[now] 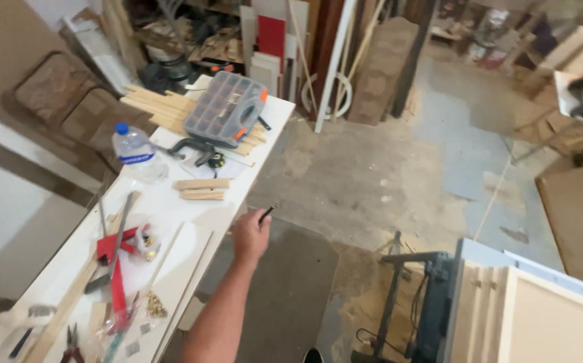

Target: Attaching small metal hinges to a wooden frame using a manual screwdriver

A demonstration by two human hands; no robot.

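A long white workbench (191,222) is seen on the left side, running from the near corner up toward the far wall. At its near end, small red-handled pliers (71,346) are laid. Just past them, a red metal square tool (113,259) is set on the white top, with thin pale wood strips (184,265) laid beside it. Farther up, a clear plastic water bottle with a blue cap (133,151) is lying on its side. Next to it, two short blocks of pale wood (202,189) are stacked. Beyond them, a black metal clamp (191,146) is laid, and a grey plastic parts box with orange clips (228,107) is resting on a pile of long pale wood sticks (154,104).

Just off the right edge of the bench, one hand (250,235) is held out over the floor. It looks like the right hand, but this cannot be told for sure from the view. The fingers are closed around a small dark pen-like thing (266,214), whose tip is pointed up and away. The other hand is not seen.

To the right, a dusty grey concrete floor (372,175) is spread out. At the lower right, a pale wooden cabinet frame (547,316) is stood, with a dark metal stand (412,302) just beside it.
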